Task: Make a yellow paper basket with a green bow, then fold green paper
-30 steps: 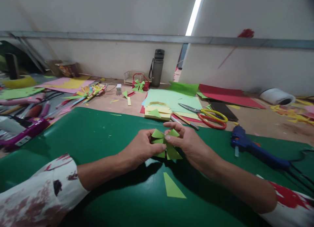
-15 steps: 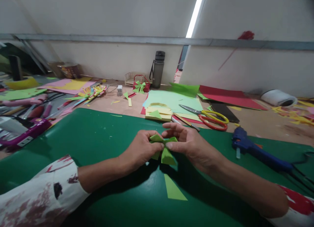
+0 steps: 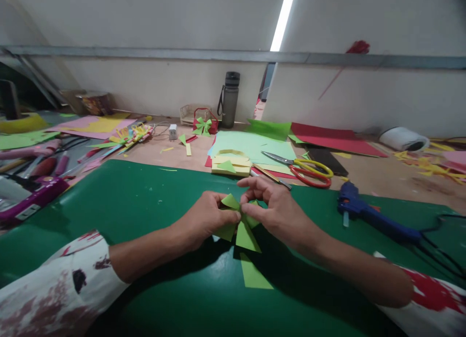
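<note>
A light green paper bow (image 3: 247,236) is held just above the green mat (image 3: 145,201), between my two hands. My left hand (image 3: 206,215) pinches its left side, thumb on top near the middle. At the bow's centre and right side, my right hand (image 3: 274,208) has thumb and index finger closed on the paper, the other fingers curled above. Parts of the bow are hidden behind the fingers. Below it, a loose light green paper piece (image 3: 255,273) lies flat on the mat.
Behind the hands lie a small yellow paper box (image 3: 233,166), scissors (image 3: 309,169) and a pen (image 3: 273,176). A blue glue gun (image 3: 378,218) rests at right with its cord. A dark bottle (image 3: 230,101) and a red basket with a green bow (image 3: 204,126) stand by the wall.
My right thumb and fingers have shifted a little on the bow's centre, and the bow has tilted slightly. The whole view has moved a little; other things stay in place.
</note>
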`<action>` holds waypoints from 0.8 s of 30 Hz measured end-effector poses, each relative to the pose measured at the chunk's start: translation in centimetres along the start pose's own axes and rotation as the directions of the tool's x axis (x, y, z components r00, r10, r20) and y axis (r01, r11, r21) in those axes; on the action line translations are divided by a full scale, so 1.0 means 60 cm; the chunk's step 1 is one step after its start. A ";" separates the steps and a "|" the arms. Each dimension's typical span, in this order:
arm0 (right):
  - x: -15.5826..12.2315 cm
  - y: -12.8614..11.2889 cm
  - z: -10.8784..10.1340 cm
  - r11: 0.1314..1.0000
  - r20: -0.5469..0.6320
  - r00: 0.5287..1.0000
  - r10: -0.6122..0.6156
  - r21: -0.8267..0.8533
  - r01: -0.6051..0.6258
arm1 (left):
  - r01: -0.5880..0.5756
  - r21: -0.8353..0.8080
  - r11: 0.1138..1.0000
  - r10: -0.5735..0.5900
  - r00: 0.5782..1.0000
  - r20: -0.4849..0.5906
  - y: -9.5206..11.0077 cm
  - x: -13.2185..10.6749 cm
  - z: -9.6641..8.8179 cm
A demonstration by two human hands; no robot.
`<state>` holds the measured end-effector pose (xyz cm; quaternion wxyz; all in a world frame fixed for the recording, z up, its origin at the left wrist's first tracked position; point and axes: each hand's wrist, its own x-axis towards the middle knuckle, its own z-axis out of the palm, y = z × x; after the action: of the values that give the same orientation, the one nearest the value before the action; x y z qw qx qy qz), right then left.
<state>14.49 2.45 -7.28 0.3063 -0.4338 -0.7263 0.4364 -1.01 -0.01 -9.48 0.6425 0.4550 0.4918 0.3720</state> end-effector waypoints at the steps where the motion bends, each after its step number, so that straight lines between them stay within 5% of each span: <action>1: 0.000 -0.001 0.001 1.000 0.002 1.000 0.008 0.012 -0.008 | -0.003 0.001 1.000 0.003 1.000 0.009 0.001 0.000 0.001; 13: 0.004 0.016 -0.001 0.990 0.056 0.993 0.101 0.090 -0.106 | 0.023 -0.097 0.995 -0.022 1.000 0.007 -0.008 0.008 -0.006; 19: 0.016 0.024 -0.004 0.906 -0.016 0.984 0.176 0.394 -0.156 | 0.055 -0.162 0.985 -0.047 0.998 0.053 -0.010 0.009 -0.012; 24: 0.016 0.027 -0.007 0.943 -0.010 0.990 0.142 0.306 -0.132 | 0.065 -0.238 0.969 -0.051 0.997 0.064 -0.007 0.009 -0.014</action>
<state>15.01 3.84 -8.47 0.3500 -0.4380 -0.6134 0.5562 -1.66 0.55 -10.15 0.7173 0.3700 0.4377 0.3963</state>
